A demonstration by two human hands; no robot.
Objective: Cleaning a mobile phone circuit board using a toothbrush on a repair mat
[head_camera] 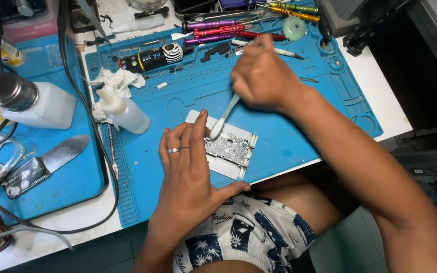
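Observation:
A small silver circuit board (228, 146) lies on a light grey plate (224, 167) on the blue work mat (279, 131). My left hand (188, 167), with rings on one finger, lies flat on the plate with its fingertips pressing the board's left edge. My right hand (264, 76) hovers above and behind the board and grips a white brush (223, 119). The brush head touches the board's upper left corner.
A white squeeze bottle (125, 114) and crumpled tissue (115, 81) lie left of the board. Screwdrivers (228, 30) line the mat's far edge. A pump bottle (31, 101), a metal spatula (61, 151) and black cables (92, 131) sit at left. The table edge runs just before my lap.

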